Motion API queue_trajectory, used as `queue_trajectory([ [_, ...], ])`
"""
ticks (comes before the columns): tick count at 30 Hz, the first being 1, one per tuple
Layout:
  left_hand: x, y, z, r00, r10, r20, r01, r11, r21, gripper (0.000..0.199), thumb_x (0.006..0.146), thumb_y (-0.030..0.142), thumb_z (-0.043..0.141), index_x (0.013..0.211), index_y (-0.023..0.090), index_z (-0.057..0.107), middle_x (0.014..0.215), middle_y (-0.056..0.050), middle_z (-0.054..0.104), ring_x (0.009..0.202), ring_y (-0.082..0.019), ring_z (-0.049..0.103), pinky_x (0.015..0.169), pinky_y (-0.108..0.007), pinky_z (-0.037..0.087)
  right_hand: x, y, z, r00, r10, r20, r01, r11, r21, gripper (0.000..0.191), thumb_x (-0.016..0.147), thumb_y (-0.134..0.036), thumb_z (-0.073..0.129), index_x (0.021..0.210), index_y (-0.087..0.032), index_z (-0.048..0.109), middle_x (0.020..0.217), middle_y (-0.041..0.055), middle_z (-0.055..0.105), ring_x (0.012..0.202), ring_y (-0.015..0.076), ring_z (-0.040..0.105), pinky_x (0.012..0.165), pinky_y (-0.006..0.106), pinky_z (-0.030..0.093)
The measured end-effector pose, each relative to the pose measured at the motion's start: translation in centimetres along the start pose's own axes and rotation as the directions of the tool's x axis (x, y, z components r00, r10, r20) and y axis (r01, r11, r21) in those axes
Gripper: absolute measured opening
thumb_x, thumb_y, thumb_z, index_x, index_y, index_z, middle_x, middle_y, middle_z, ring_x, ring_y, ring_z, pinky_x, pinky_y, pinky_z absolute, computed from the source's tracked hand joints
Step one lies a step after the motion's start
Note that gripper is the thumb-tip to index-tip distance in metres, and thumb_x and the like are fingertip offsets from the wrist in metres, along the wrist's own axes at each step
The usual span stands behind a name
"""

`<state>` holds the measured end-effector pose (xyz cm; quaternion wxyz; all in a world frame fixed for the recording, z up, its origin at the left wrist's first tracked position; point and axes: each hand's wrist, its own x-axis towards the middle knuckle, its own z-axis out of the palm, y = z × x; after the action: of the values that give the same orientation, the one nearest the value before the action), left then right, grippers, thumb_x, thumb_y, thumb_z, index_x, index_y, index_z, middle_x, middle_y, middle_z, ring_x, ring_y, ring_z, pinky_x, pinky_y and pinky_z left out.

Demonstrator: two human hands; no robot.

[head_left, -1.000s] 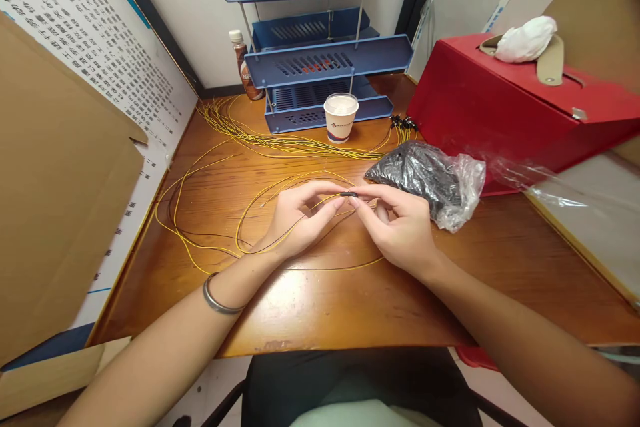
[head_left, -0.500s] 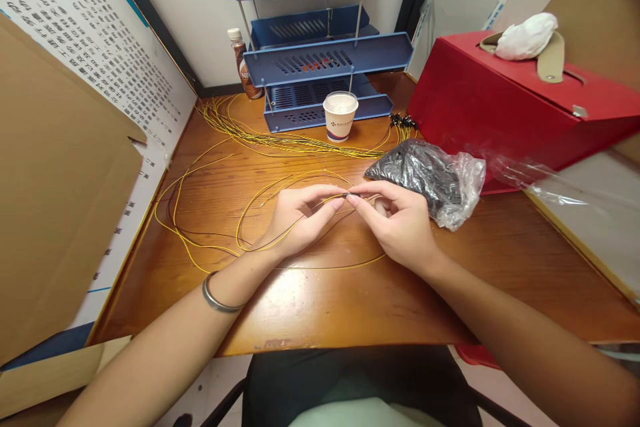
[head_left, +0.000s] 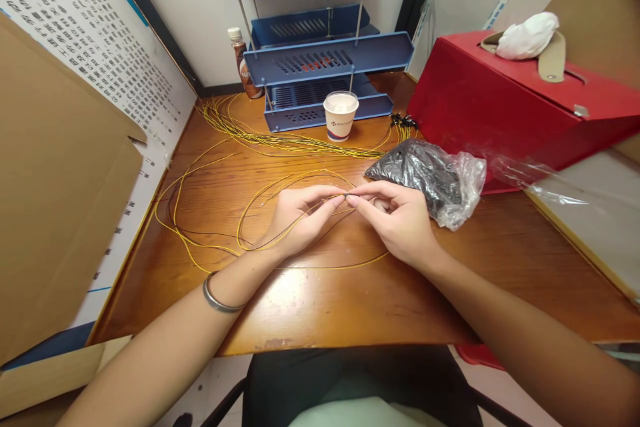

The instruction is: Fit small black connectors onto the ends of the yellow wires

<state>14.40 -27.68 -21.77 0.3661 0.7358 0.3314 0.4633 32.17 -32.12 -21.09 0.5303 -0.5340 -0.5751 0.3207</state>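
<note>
My left hand [head_left: 303, 219] pinches a pair of thin wires, one yellow [head_left: 241, 213] and one black, between thumb and forefinger. A small black connector [head_left: 346, 195] shows at the wires' end, right between the fingertips of both hands. From the other side my right hand [head_left: 404, 219] is closed on it with thumb and forefinger, its other fingers curled beneath. The fingertips nearly meet, so most of the connector is hidden. Loose loops of the wires lie on the desk to the left and pass under both hands.
A bundle of yellow and black wires [head_left: 280, 140] with black ends lies across the back. Beside my right hand sits a clear bag of small black parts [head_left: 425, 173]. Behind stand a paper cup [head_left: 340, 121], a blue rack [head_left: 330, 60], a bottle [head_left: 246, 70] and a red box [head_left: 505, 107].
My right hand has shifted very slightly left, its fingertips closer to my left hand's. Less of the black connector shows between them. The wires stay almost as they were.
</note>
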Motion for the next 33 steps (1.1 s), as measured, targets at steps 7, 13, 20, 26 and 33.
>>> queue_trajectory([
  [7, -0.04, -0.1, -0.12, 1.0, 0.018, 0.003, -0.018, 1.0, 0.003, 0.012, 0.09, 0.026, 0.072, 0.092, 0.019, 0.082, 0.09, -0.005, 0.083, 0.079, -0.017, 0.078, 0.074, -0.025, 0.061, -0.03, 0.04, 0.04, 1.0, 0.017, 0.009, -0.017, 1.0, 0.014, 0.02, 0.081, -0.033, 0.077, 0.088, -0.015, 0.081, 0.072, 0.0037, 0.072, 0.049, 0.0077, 0.041, 0.044, 0.025, 0.026],
  [13, -0.05, -0.19, 0.01, 1.0, 0.016, -0.009, -0.016, 1.0, -0.009, 0.011, 0.089, 0.025, 0.073, 0.09, 0.018, 0.081, 0.089, -0.005, 0.083, 0.078, -0.017, 0.078, 0.073, -0.024, 0.061, 0.03, 0.01, 0.04, 1.0, 0.023, 0.012, -0.023, 1.0, 0.019, 0.02, 0.08, -0.032, 0.077, 0.088, -0.014, 0.081, 0.071, 0.0037, 0.072, 0.048, 0.0071, 0.04, 0.045, 0.025, 0.025],
  [20, -0.03, -0.33, 0.0, 1.0, 0.013, -0.012, -0.013, 1.0, 0.003, 0.013, 0.088, 0.025, 0.072, 0.09, 0.017, 0.082, 0.087, -0.005, 0.083, 0.075, -0.016, 0.077, 0.067, -0.021, 0.06, 0.07, -0.1, 0.0, 0.999, 0.031, 0.017, -0.032, 0.999, 0.029, 0.021, 0.08, -0.033, 0.078, 0.088, -0.014, 0.081, 0.072, 0.0043, 0.073, 0.049, 0.0074, 0.041, 0.045, 0.025, 0.026],
  [26, 0.01, -0.28, -0.05, 1.0, 0.018, -0.002, -0.018, 1.0, 0.017, 0.013, 0.089, 0.025, 0.071, 0.091, 0.017, 0.081, 0.088, -0.005, 0.083, 0.077, -0.017, 0.078, 0.072, -0.023, 0.061, 0.13, -0.01, 0.06, 0.999, 0.026, 0.018, -0.027, 0.999, 0.03, 0.02, 0.08, -0.033, 0.078, 0.087, -0.014, 0.081, 0.071, 0.0038, 0.072, 0.048, 0.007, 0.038, 0.045, 0.025, 0.025],
  [33, -0.05, 0.02, 0.02, 0.998, 0.055, 0.031, -0.056, 0.998, 0.018, 0.012, 0.089, 0.02, 0.071, 0.09, 0.016, 0.082, 0.087, -0.005, 0.083, 0.074, -0.015, 0.078, 0.068, -0.02, 0.059, 0.14, -0.02, 0.09, 0.999, 0.035, 0.01, -0.036, 0.999, 0.028, 0.019, 0.078, -0.033, 0.081, 0.082, -0.015, 0.081, 0.068, 0.0032, 0.072, 0.047, 0.0066, 0.036, 0.045, 0.025, 0.024],
])
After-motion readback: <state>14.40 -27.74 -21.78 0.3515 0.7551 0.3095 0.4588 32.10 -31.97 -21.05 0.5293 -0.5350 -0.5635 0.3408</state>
